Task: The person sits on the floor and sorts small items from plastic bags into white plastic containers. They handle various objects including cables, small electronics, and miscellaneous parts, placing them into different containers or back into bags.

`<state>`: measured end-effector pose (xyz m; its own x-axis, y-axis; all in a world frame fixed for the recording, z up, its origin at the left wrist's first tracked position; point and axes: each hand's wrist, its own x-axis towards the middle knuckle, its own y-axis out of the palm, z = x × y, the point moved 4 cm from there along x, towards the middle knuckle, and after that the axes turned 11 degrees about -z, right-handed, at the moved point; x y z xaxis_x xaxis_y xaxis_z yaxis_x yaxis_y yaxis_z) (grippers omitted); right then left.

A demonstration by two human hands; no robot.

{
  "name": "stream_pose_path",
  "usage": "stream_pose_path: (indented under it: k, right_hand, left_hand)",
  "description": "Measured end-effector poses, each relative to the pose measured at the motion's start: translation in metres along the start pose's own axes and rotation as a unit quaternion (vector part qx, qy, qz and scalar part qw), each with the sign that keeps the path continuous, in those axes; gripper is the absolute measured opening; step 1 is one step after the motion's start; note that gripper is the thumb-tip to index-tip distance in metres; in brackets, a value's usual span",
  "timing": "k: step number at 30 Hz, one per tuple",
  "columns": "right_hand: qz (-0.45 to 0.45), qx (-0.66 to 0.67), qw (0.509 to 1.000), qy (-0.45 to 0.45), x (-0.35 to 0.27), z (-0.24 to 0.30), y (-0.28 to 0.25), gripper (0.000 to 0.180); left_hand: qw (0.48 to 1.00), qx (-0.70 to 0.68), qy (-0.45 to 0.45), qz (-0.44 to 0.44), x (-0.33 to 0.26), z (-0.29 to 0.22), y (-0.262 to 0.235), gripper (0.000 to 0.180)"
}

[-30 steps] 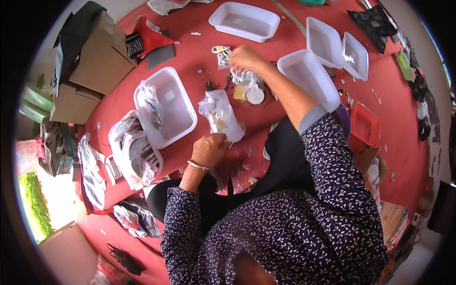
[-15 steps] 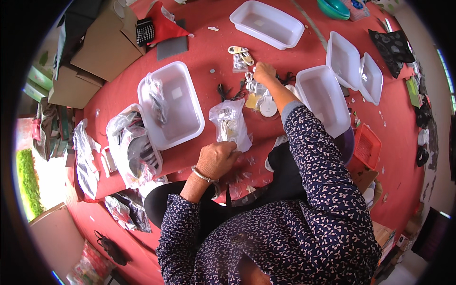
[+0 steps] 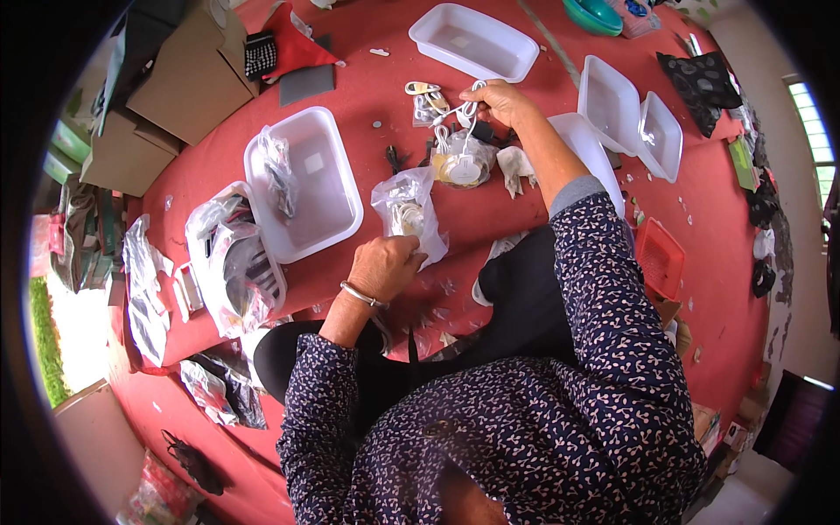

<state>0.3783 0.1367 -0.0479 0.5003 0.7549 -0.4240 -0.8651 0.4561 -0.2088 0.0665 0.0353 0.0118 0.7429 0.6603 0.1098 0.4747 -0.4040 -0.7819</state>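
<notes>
My right hand [image 3: 503, 101] is stretched out over the pile, its fingers closed on a white cable [image 3: 471, 108] that hangs in loops. Below it lies a clear bag [image 3: 464, 163] with a round white disc, among dark cords. Left of the pile sit a white cable coil with a yellowish tie [image 3: 424, 88] and small bagged white pieces. Nearer to me, my left hand [image 3: 383, 268] pinches the near edge of a clear plastic bag [image 3: 408, 219] with coiled white cable inside. A crumpled whitish cloth or wrapper [image 3: 516, 168] rests beside my right forearm.
Left, a white plastic bin [image 3: 348, 206] holds one bagged item; a fuller bin [image 3: 194, 254] adjoins it. More white bins stand at the back [image 3: 477, 39] and right [image 3: 608, 105]. A red basket [image 3: 661, 254] is at the right, cardboard boxes [image 3: 197, 83] far left.
My right hand has lifted the white cable from the pile, drawing it up and slightly right. My left hand keeps its grip on the bag. The whole view has shifted a little.
</notes>
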Motion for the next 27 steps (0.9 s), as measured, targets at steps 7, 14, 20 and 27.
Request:
stream_pose_path:
  k: [7,14,20,27]
  right_hand:
    - [0.045,0.004,0.999,0.008,-0.042,0.006,0.004,0.014]
    - [0.104,-0.412,0.899,-0.104,-0.066,-0.016,0.014,0.019]
    - [0.067,-0.254,0.953,-0.153,-0.085,0.030,0.017,0.023]
    - [-0.002,-0.006,0.959,-0.283,-0.089,0.089,0.035,0.022]
  left_hand:
    - [1.000,0.016,-0.002,-0.017,-0.003,0.010,0.001,0.019]
    - [1.000,0.021,-0.010,-0.018,-0.002,0.008,0.002,0.021]
    - [0.999,0.035,-0.028,0.005,-0.004,0.012,0.003,0.023]
    - [0.999,0.029,-0.035,0.004,-0.002,0.010,0.002,0.023]
